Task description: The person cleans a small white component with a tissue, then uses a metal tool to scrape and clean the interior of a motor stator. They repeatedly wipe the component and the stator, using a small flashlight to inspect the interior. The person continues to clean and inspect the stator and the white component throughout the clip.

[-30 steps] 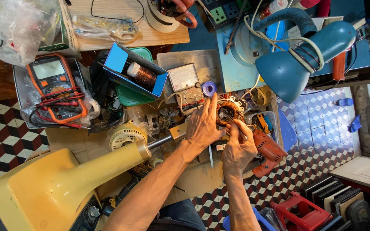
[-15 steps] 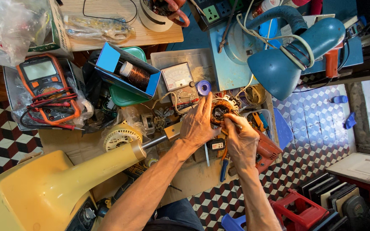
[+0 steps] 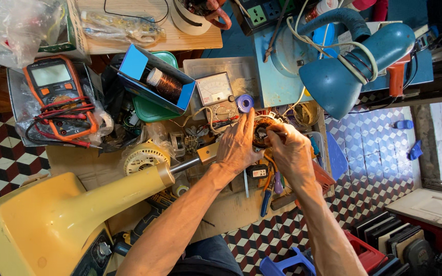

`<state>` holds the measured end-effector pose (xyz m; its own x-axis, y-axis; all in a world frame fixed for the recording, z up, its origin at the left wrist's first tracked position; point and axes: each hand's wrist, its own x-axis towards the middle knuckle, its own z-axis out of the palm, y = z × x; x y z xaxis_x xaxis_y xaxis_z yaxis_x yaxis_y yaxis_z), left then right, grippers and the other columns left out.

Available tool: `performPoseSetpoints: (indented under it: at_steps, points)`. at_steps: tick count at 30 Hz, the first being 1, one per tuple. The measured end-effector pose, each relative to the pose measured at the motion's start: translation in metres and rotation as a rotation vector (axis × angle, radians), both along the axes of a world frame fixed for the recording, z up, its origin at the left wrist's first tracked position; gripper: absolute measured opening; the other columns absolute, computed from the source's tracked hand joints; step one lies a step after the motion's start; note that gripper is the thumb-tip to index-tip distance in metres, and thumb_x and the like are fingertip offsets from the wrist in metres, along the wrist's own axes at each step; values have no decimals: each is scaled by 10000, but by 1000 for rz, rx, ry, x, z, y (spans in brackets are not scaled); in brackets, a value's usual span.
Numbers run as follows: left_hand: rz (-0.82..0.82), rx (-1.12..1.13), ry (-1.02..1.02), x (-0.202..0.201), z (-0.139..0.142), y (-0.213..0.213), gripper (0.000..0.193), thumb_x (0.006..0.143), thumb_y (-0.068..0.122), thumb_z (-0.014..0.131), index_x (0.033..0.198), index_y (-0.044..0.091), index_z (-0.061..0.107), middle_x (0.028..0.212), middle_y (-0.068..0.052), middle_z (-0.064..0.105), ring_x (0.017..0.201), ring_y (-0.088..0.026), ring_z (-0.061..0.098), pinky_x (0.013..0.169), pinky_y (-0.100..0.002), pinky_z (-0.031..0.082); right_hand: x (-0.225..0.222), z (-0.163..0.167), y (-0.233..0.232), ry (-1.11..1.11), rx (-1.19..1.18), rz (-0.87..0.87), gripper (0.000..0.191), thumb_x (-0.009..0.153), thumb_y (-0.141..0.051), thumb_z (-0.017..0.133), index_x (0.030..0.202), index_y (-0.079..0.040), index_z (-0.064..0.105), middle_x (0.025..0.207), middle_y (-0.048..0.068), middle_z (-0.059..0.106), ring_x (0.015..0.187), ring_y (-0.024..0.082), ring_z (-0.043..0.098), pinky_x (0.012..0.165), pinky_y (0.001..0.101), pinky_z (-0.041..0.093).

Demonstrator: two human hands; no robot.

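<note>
Head view — cluttered workbench (image 3: 231, 204) above checkered tile floor (image 3: 1, 153).

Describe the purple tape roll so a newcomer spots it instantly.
Start at the big blue desk lamp, then go left to the analog meter with the white dial. The purple tape roll lies just right of it, above the left hand: the only small purple ring there.

A cluttered wooden bench (image 3: 231, 209) carries an orange multimeter (image 3: 60, 94), a blue box (image 3: 152, 76) and an analog meter (image 3: 215, 89). A yellow fan body (image 3: 52, 220) lies across its near edge, pliers (image 3: 267, 191) beside it.
</note>
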<state>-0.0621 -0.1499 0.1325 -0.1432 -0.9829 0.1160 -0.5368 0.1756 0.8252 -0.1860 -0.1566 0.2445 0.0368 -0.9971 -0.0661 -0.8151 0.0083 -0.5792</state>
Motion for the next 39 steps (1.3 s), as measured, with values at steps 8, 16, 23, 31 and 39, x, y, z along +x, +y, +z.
performPoseSetpoints:
  at_steps: [8, 16, 23, 31, 39]
  points:
    - [27, -50, 27, 5, -3, -2, 1206, 649, 364, 923, 1539, -78, 240, 1470, -284, 447, 1245, -380, 563, 1039, -472, 462, 23, -26, 1, 122, -206, -204, 160, 986, -138, 670, 1035, 12, 693, 872, 146, 756, 758, 211, 752, 681, 331, 594]
    - [35, -76, 37, 15, 0, -4, 1199, 594, 322, 936, 1520, -84, 291, 1389, -244, 511, 1253, -362, 562, 1083, -441, 458, 21, -23, -2, 269, -203, 42, 110, 971, -98, 685, 982, 11, 686, 896, 202, 739, 749, 284, 739, 686, 391, 576]
    - [53, -59, 13, 10, -10, -3, 1084, 679, 336, 888, 1499, -104, 334, 1329, -241, 552, 1157, -338, 596, 1030, -435, 467, 22, -23, -13, 364, -145, 293, 113, 915, -76, 683, 980, 9, 647, 933, 197, 673, 799, 356, 691, 711, 444, 561]
    - [79, -151, 24, 7, -17, 1, 982, 721, 143, 808, 1532, -113, 317, 1400, -253, 526, 1184, -335, 597, 1052, -434, 460, 30, -25, 14, 468, -149, 396, 186, 857, -24, 699, 1037, 5, 660, 1027, 174, 626, 914, 337, 676, 799, 415, 579]
    - [20, -61, -59, 10, -6, 0, 1222, 538, 168, 902, 1546, -80, 259, 1447, -234, 490, 1208, -340, 581, 1065, -443, 451, 28, -22, 34, 402, -259, 378, 322, 780, 62, 689, 1095, -2, 666, 1152, 165, 633, 1037, 350, 671, 862, 416, 580]
